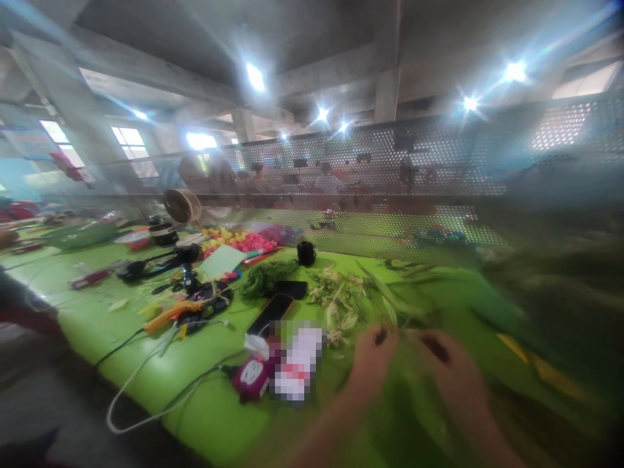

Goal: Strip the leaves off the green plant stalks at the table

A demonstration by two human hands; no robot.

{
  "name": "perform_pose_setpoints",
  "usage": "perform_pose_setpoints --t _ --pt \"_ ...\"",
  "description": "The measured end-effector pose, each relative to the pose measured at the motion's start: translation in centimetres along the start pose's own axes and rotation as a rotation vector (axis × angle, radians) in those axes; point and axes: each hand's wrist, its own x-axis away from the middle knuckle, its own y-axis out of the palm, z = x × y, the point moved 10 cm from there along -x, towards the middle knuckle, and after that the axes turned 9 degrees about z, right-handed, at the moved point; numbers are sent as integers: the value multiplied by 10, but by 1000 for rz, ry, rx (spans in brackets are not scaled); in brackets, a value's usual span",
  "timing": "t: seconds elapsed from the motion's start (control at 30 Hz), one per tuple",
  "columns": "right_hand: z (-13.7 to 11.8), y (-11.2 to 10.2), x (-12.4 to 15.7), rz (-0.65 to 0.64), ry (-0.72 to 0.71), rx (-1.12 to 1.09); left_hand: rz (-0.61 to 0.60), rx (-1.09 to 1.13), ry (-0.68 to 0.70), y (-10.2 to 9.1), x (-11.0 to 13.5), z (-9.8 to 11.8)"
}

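Both hands are close together at the right of the green table, somewhat blurred. My left hand (pixel 374 354) is closed, its fingertips pinched on a thin green stem with long narrow leaves (pixel 389 311). Just to its right, my right hand (pixel 451 361) has its fingers curled in toward the same stem; its exact grip is smeared. Beyond my left hand lies a heap of pale yellow-green artificial leaves or petals (pixel 338 302). A phone with a blurred-out screen (pixel 298 364) lies left of my left hand.
A purple tissue pack (pixel 251 377), a dark phone (pixel 270 315) and a black cup-like object (pixel 306 253) stand or lie left of the hands. An orange-handled glue gun (pixel 173 313) trails cables. Pink and yellow pieces (pixel 248 242) lie before a perforated metal screen (pixel 351 175).
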Motion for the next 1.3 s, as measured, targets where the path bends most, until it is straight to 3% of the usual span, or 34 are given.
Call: perform_pose_setpoints --t 0.1,0.53,0.7,0.8,0.97,1.07,1.17,1.3 --pt "0 13 6 -102 53 -80 8 45 -72 0 2 -5" --pt "4 22 10 -115 135 -130 61 83 -39 1 9 4" --pt "11 9 7 -11 197 -180 52 9 -60 -3 -1 -8" --pt "6 -1 5 37 137 -107 42 -36 -55 -4 -4 -12" --pt "-27 0 9 -45 -220 45 -36 -259 134 2 2 8" --pt "-33 4 10 -105 -339 107 -90 -367 306 8 11 26" --pt "-27 1 2 -85 -304 129 -123 -426 435 14 18 37" --pt "-15 -6 -6 -31 -116 86 -133 -437 494 18 22 43"
